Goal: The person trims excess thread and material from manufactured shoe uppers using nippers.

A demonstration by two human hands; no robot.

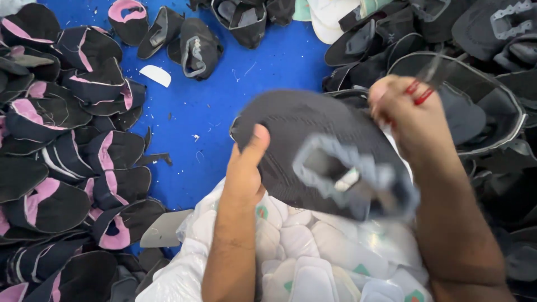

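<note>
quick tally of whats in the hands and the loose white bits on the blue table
Dark grey shoe upper, left hand: 1
Red-handled snips, right hand: 1
Loose white piece on blue table: 1
Total: 3

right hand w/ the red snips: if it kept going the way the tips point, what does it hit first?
The right hand holds red-handled snips pointing up and right. First in that line appears to be the grey-rimmed black shoe upper lying just beyond the tips, on the pile of black uppers. Depth is unclear, and the blades are blurred.
</note>
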